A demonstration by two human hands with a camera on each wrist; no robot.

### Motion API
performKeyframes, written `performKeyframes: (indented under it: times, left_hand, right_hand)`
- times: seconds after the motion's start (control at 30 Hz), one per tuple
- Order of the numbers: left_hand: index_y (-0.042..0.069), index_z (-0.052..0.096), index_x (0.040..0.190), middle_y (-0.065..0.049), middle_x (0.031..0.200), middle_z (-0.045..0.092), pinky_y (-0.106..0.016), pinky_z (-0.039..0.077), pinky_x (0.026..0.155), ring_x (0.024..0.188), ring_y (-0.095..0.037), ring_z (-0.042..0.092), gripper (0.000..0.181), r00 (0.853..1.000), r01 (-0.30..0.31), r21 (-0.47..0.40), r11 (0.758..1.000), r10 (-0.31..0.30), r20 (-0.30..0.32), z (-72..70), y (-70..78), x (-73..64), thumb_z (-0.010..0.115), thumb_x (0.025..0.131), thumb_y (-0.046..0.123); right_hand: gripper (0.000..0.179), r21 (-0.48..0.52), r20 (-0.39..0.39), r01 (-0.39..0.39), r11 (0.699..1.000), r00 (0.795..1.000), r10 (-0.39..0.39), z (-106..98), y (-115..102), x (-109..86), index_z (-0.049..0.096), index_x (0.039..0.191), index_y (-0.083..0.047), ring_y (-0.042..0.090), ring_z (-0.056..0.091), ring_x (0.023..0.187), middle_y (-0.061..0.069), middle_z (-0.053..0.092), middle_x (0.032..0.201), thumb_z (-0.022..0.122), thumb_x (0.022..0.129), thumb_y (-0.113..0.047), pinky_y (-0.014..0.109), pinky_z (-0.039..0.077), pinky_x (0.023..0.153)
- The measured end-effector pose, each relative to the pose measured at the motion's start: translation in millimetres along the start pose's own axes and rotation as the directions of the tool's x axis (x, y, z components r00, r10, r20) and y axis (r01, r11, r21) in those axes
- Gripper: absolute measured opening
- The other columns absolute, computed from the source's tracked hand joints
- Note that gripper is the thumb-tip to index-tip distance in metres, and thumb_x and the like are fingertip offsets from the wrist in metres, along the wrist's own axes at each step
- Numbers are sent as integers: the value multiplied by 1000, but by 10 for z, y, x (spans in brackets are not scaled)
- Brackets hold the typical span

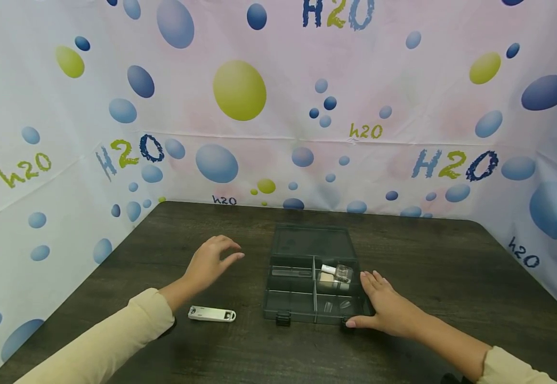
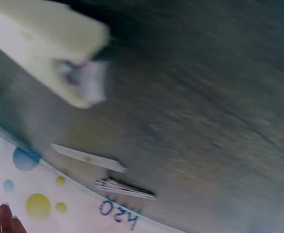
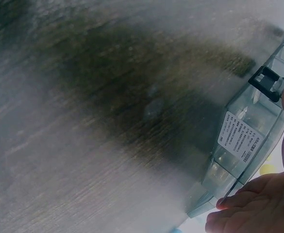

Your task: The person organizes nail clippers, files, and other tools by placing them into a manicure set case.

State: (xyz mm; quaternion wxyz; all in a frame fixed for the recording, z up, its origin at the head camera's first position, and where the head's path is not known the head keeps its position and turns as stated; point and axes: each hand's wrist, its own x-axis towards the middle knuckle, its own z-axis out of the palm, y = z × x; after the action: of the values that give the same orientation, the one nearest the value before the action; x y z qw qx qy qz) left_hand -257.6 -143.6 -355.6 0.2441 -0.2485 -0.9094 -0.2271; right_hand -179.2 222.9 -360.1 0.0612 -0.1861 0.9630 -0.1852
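Note:
A dark translucent compartment box lies on the table. My right hand rests along its right side, fingers extended, thumb at a front latch. Inside the box show a small glass bottle, a white-capped item and small clear pieces. My left hand hovers left of the box, fingers loosely bent, holding nothing. Near its wrist lies a white nail clipper, blurred and close in the left wrist view. That view also shows a pale flat strip and a slim metal tool, hidden in the head view.
The dark wooden table runs back to a white backdrop printed with bubbles and H2O lettering. A second latch sits at the box's front left. A printed label shows on the box in the right wrist view.

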Motion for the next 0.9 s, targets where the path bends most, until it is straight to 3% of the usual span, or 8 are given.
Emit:
performKeyframes:
  times: [0.2, 0.47, 0.67, 0.9]
  left_hand:
    - [6, 70, 95, -7, 95, 67, -38, 52, 71, 85, -25, 62, 19, 997, 72, -8, 997, -72, 25, -44, -188, -95, 72, 81, 19]
    - [0, 68, 100, -12, 97, 65, -43, 52, 75, 89, -29, 63, 25, 984, 139, 27, 990, -141, 112, -86, -405, -213, 69, 83, 18]
    - [-3, 68, 97, -14, 94, 64, -46, 51, 77, 90, -31, 62, 25, 958, 194, 62, 979, -203, 205, -85, -520, -246, 70, 82, 16]
    - [-7, 65, 93, -16, 90, 61, -41, 51, 72, 82, -27, 60, 25, 910, 271, 95, 958, -287, 299, -27, -561, -255, 71, 80, 13]
  right_hand:
    - [110, 4, -1, 7, 1000, 1000, -7, 2, 1, 8, 24, 140, 15, 54, 15, 134, 36, 23, 145, 65, 73, -62, 66, 24, 103]
    - [111, 5, -2, 3, 1000, 1000, -3, 4, -1, 11, 23, 140, 15, 54, 15, 134, 36, 23, 145, 65, 73, -62, 66, 24, 103]
    - [110, 5, -3, 4, 1000, 1000, -4, 3, 1, 9, 24, 140, 15, 54, 15, 134, 36, 23, 145, 65, 73, -61, 66, 24, 103]
    - [110, -5, -11, 7, 1000, 1000, -7, 2, 5, 4, 24, 139, 16, 54, 16, 134, 36, 24, 144, 65, 72, -62, 66, 23, 103]
